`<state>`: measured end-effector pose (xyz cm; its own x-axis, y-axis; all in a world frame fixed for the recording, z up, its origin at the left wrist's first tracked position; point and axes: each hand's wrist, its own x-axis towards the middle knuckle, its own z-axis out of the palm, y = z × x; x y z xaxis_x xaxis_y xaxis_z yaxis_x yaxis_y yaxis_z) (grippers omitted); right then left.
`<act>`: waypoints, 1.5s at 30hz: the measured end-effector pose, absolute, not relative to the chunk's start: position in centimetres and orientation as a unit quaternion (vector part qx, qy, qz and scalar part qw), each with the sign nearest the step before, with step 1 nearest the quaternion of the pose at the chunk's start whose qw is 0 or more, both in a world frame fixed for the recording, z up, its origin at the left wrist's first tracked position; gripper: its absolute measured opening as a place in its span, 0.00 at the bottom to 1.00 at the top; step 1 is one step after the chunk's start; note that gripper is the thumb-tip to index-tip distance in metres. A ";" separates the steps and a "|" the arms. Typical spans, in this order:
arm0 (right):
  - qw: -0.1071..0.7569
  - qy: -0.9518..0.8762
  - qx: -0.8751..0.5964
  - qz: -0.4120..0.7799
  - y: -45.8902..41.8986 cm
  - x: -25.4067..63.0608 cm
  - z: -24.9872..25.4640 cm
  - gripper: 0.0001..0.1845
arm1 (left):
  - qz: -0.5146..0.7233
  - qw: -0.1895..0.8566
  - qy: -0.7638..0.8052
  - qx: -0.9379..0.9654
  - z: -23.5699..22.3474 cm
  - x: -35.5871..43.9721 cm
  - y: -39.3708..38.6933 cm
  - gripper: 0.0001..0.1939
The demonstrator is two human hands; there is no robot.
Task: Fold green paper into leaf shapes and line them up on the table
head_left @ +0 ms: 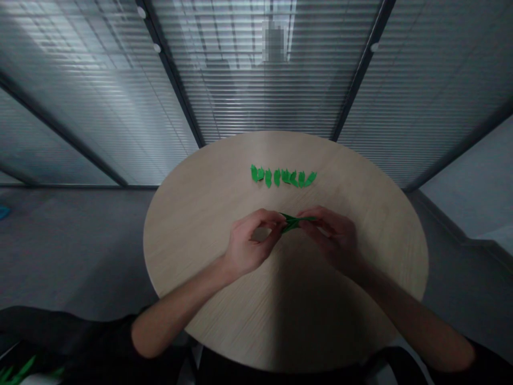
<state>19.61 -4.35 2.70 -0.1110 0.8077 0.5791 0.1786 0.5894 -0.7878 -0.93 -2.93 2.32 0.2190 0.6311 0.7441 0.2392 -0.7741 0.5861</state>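
while both hands pinch it from opposite ends, a folded strip of green paper (294, 222) is held above the table top. the left hand (246, 240) and right hand (331, 238) grasp it firmly between their fingertips, apparently to keep the folds tight. farther out, small leaf-shaped green paper pieces (282, 177) lie in one neat row ahead of the hands, seemingly placed there to leave the space before the person free, on a round wooden table (192, 214), in front of a glass partition with blinds (256, 91).
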 end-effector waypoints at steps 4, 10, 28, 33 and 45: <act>0.560 -0.686 -0.358 0.297 -4.3 19.8 2.5 0.03 | 0.545 0.172 0.284 0.770 2.4 -0.9 -3.1 0.05; 0.544 -0.675 -0.375 0.329 -4.1 19.8 2.5 0.08 | 0.570 0.147 0.284 0.757 2.4 -1.0 -2.8 0.06; 0.534 -0.604 -0.319 0.497 -4.3 19.5 2.3 0.17 | 0.541 0.089 0.210 0.809 2.0 -1.3 -2.3 0.09; 0.535 -0.602 -0.333 0.491 -4.3 19.5 2.1 0.18 | 0.525 0.090 0.216 0.818 2.1 -1.3 -2.3 0.09; 0.549 -0.620 -0.298 0.475 -4.3 19.7 1.9 0.16 | 0.548 0.209 0.301 0.752 2.4 -1.1 -2.5 0.04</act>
